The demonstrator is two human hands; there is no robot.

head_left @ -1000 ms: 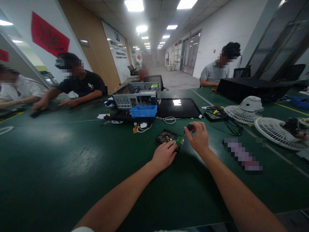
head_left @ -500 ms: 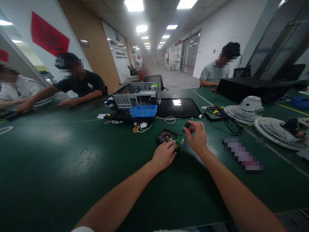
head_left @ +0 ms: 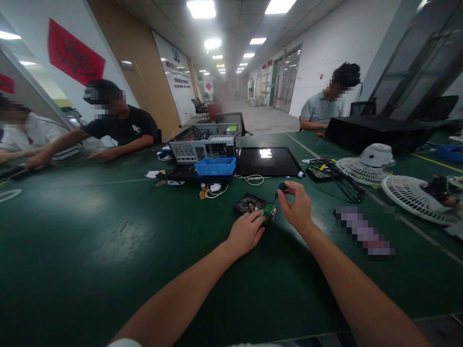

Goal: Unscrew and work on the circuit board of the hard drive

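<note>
A hard drive (head_left: 249, 203) lies on the green table in front of me, its green circuit board (head_left: 269, 210) at the right end. My left hand (head_left: 247, 230) grips the near side of the drive, fingers resting over its edge and on the board. Between the thumb and fingertips of my right hand (head_left: 297, 205) is the dark green handle of a small screwdriver (head_left: 281, 187). Its thin shaft slants down to the board's far right part. Whether the tip sits in a screw is too small to tell.
Beyond the drive stand a blue bin (head_left: 215, 166), an opened computer case (head_left: 202, 142) and a flat black screen panel (head_left: 266, 162). To the right are black cables (head_left: 349, 188), white fan parts (head_left: 363, 168) and a blurred-out item (head_left: 363, 231). Other people sit across the table.
My right hand and the screwdriver handle have shifted very slightly to the right. The left hand and the hard drive keep their places.
</note>
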